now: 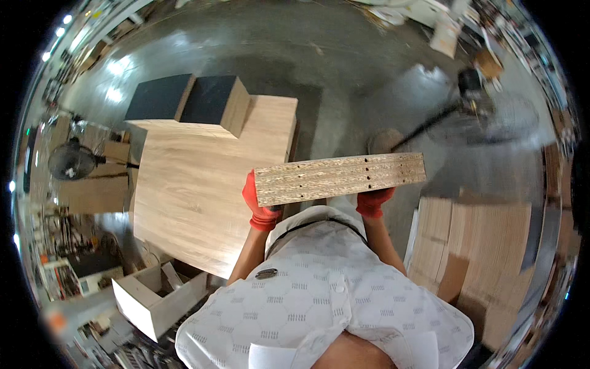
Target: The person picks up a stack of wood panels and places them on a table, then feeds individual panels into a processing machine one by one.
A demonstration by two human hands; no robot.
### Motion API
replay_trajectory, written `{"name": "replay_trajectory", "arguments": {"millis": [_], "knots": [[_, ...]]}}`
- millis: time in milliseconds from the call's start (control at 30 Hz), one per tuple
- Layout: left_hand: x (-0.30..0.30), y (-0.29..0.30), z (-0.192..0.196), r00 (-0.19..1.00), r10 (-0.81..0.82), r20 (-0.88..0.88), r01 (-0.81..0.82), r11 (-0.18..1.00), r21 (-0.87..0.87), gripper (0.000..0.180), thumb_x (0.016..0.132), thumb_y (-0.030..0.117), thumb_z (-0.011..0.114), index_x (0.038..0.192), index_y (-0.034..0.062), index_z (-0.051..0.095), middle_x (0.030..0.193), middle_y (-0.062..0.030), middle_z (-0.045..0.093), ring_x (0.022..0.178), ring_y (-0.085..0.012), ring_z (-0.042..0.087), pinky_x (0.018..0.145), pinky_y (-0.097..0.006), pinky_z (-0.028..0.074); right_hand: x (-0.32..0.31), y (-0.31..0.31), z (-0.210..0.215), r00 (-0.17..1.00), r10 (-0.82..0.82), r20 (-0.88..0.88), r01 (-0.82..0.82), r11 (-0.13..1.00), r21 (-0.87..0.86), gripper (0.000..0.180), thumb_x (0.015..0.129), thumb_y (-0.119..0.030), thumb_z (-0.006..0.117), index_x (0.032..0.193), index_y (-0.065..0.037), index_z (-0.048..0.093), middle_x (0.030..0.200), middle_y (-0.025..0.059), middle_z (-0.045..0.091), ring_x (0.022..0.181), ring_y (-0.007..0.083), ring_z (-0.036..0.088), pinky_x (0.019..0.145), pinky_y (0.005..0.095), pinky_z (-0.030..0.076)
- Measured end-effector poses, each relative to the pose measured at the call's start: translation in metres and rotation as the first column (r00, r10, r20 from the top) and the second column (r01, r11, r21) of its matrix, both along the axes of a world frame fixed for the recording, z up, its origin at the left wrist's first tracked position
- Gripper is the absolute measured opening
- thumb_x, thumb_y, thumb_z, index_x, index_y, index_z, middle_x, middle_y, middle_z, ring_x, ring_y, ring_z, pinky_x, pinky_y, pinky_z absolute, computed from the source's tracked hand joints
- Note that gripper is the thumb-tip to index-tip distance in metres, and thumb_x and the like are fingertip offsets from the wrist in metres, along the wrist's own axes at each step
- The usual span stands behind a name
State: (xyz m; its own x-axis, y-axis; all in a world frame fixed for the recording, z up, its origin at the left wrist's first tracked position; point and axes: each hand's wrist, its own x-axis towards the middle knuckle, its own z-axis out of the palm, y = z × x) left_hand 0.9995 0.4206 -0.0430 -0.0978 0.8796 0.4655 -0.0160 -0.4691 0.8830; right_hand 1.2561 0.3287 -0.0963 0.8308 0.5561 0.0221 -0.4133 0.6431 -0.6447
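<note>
On my feed, far left, a round dark fan (72, 161) stands by flat brown cardboard (92, 195). Below and further right I see an open box (136, 309) with straight walls, its outer face smooth and white, loose pieces inside it.

Next comes the worktop (203, 178), a broad panel with pale wood grain, its edges bowed by my lens. On its far end sit two blocky pieces side by side: a left block (157, 98) and a right block (209, 101), both with matt black faces and wood-grain sides.

At the worktop's right side in my view, the left hand (258, 200), in a red knit glove, grips the left end of a stack of boards (340, 178). The stack is held up before the waist, long edges toward me: layered strips of raw, speckled chipboard, squared at the ends, with small dark round holes lined up across the layers. Behind it the patterned white shirt (326, 277) carries repeated small grey print and a dark oval badge (266, 273), whose lettering is too small for me to read.

The right hand (373, 202), also red-gloved, clasps the stack from below, nearer its right end; its fingers are mostly hidden from me. Further right, piled panels (488, 237) with fine striped grain lie low beside the person, and beyond them a second fan (485, 117) stands on the smooth grey floor (344, 111), its cage blurred.
</note>
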Motion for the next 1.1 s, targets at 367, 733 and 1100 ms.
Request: {"name": "replay_trajectory", "arguments": {"millis": [367,733,1100], "knots": [[0.085,0.066,0.086,0.969,0.222,-0.108,-0.226,0.974,-0.018,0.034,0.081,0.022,0.070,0.107,0.0042,0.058,0.101,-0.0101,0.061,0.096,-0.0209,0.059,0.084,-0.036,0.048,0.085,0.204,0.076,0.793,0.529,0.303,-0.589,0.792,0.158,0.073,0.090,-0.065,0.052,0.122,0.000,0.052,0.114,0.0144,0.059,0.103,0.0290,0.062,0.091,0.0420,0.049],[0.096,0.149,0.036,0.887,0.460,-0.022,-0.460,0.882,-0.105,0.044,0.086,0.033,0.067,0.114,-0.0010,0.059,0.101,-0.0153,0.066,0.091,-0.0260,0.065,0.079,-0.036,0.053,0.101,0.328,0.039,0.630,0.761,0.154,-0.763,0.571,0.303,0.074,0.094,-0.065,0.041,0.135,-0.004,0.046,0.129,0.0159,0.057,0.118,0.0296,0.056,0.099,0.0457,0.047],[0.075,0.231,-0.013,0.825,0.557,0.098,-0.549,0.831,-0.091,0.050,0.091,0.039,0.057,0.120,-0.0018,0.059,0.112,-0.0179,0.064,0.100,-0.0292,0.062,0.087,-0.040,0.049,0.076,0.475,0.018,0.411,0.187,0.892,-0.167,0.978,-0.128,0.055,0.090,-0.028,0.068,0.133,0.000,0.049,0.124,0.0140,0.058,0.112,0.0251,0.056,0.097,0.0386,0.043]]}}
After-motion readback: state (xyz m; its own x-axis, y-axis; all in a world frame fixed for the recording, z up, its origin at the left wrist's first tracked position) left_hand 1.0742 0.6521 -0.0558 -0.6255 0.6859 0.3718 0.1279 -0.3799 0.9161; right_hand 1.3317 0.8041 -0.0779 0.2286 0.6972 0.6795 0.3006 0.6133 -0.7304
